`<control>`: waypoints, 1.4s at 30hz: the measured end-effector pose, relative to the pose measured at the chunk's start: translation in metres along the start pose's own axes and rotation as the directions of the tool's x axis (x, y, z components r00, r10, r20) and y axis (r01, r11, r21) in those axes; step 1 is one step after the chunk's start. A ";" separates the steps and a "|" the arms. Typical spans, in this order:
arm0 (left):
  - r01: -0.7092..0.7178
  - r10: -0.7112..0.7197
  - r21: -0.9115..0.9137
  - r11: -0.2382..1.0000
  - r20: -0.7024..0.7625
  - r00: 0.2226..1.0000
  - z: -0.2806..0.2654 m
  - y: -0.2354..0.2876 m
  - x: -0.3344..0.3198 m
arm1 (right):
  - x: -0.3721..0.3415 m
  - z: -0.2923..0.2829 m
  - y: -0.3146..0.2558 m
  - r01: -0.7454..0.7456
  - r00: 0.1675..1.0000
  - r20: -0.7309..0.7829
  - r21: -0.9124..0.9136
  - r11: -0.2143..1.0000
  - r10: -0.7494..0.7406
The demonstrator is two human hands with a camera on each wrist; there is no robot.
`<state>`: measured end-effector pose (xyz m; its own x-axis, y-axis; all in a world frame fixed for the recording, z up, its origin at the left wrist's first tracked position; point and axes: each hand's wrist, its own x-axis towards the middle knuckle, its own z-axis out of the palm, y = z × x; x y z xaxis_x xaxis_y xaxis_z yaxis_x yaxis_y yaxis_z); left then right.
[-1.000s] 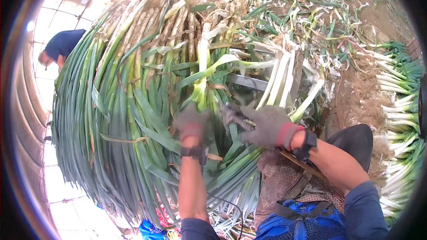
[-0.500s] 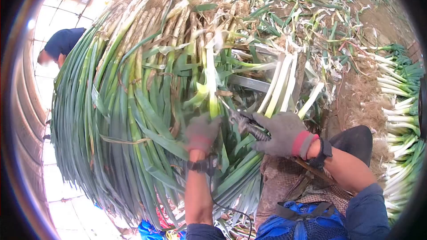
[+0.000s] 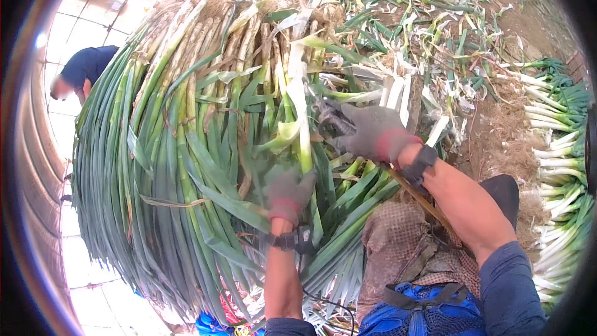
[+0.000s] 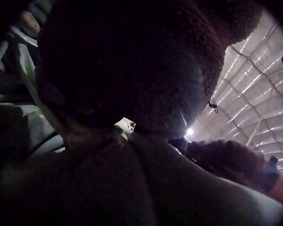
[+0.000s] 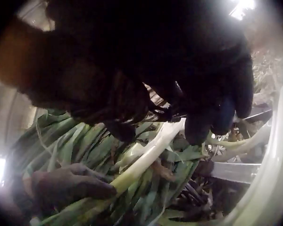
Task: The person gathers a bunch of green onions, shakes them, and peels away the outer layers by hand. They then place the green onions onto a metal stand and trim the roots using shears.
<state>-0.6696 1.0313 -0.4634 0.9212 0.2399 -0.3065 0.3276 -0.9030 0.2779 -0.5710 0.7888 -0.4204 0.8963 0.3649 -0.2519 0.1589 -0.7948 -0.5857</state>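
Note:
A leek [image 3: 300, 102] with a white stem stands out in the head view, root end away from the body. My gloved left hand [image 3: 289, 193] grips its green part; in the right wrist view the left hand's [image 5: 70, 186] fingers wrap the leek [image 5: 153, 150]. My gloved right hand [image 3: 373, 132] holds a dark, blurred tool [image 3: 334, 118] beside the white stem. In the right wrist view that right hand [image 5: 179, 61] is a dark shape above the stem. The left wrist view is mostly dark, filled by the left hand [image 4: 132, 61].
A big heap of leeks [image 3: 149, 162] fills the left. Several white-stemmed leeks [image 3: 396, 94] lie past my right hand, near a metal bar. Leek rows [image 3: 553, 162] line the far right. Leaf scraps [image 3: 429, 6] litter the ground behind. A person [image 3: 90, 68] bends at the far left.
My right hand and its tool have moved away from my body, up beside the white stem. The left hand has shifted slightly and still grips the leek. A loose leaf now sticks out near its root end.

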 end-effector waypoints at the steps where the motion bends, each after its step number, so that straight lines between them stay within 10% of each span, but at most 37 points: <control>1: 0.010 -0.009 -0.048 0.999 0.024 1.000 -0.002 0.002 -0.002 | -0.002 -0.001 -0.003 -0.017 0.998 0.058 -0.025 1.000 0.018; 16: -0.018 0.020 -0.056 0.998 0.037 0.999 0.002 0.013 -0.012 | -0.077 0.016 0.029 0.115 0.990 0.087 -0.063 0.991 -0.109; 32: -0.271 0.190 0.212 0.939 0.338 0.922 0.063 0.077 -0.053 | -0.058 -0.006 0.059 -0.082 0.988 0.121 -0.123 0.989 0.097; 36: -0.379 0.348 0.087 0.921 0.251 0.903 0.032 0.053 -0.033 | -0.056 -0.013 0.083 -0.141 0.987 0.062 -0.066 0.988 0.146; 38: -0.129 0.090 0.318 0.939 0.136 0.987 -0.019 0.064 0.001 | -0.066 -0.009 0.091 -0.111 0.994 0.021 -0.004 0.994 0.111; 40: -0.171 0.317 0.401 0.900 -0.332 0.888 -0.024 0.043 0.041 | -0.076 -0.008 0.075 -0.040 0.995 0.085 -0.038 0.998 0.043; 42: 0.024 0.054 0.279 0.960 -0.267 0.962 -0.029 0.042 0.075 | -0.084 0.001 0.064 0.064 0.992 0.115 -0.042 0.997 -0.059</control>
<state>-0.5804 1.0216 -0.4485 0.9600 0.2776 -0.0364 0.2779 -0.9606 0.0057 -0.6364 0.7076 -0.4373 0.8319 0.4642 -0.3042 0.2332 -0.7897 -0.5675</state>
